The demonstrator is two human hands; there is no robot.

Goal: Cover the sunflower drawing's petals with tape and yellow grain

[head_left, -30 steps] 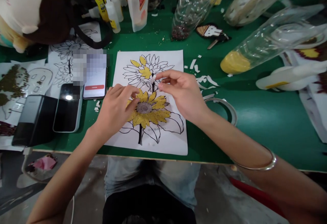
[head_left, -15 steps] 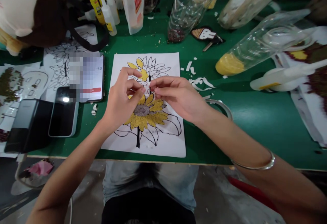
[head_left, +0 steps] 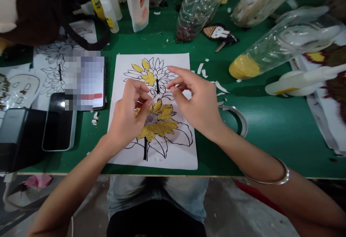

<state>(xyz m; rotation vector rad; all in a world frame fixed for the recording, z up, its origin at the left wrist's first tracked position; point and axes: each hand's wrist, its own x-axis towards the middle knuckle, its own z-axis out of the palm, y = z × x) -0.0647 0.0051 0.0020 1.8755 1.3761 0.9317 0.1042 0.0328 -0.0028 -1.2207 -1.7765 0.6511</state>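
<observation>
The paper with a printed sunflower drawing (head_left: 181, 157) lies flat on the green table under both hands. Its lower flower (head_left: 164, 125) is covered in grainy yellow, and a few petals of the upper flower (head_left: 148, 77) are yellow too. Over the left part of the sheet, my left hand (head_left: 129, 111) is closed in a pinch; a small white scrap of paper (head_left: 155, 99) shows at its fingertips, partly hidden. To its right, my right hand (head_left: 198, 102) hovers above the sheet's right edge, thumb and fingers apart, with nothing visible between them.
White paper strips (head_left: 220, 86) and a ring of white tape (head_left: 240, 118) lie right of the sheet. Two phones (head_left: 59, 121) and a black box (head_left: 21, 136) are at left. Glue bottles (head_left: 109, 13), keys (head_left: 223, 39) and a plastic bottle with yellow grains (head_left: 244, 67) stand or lie behind.
My right hand has drawn away to the right from my left hand, and its fingers have spread. My left hand keeps its pinch. The view has shifted slightly.
</observation>
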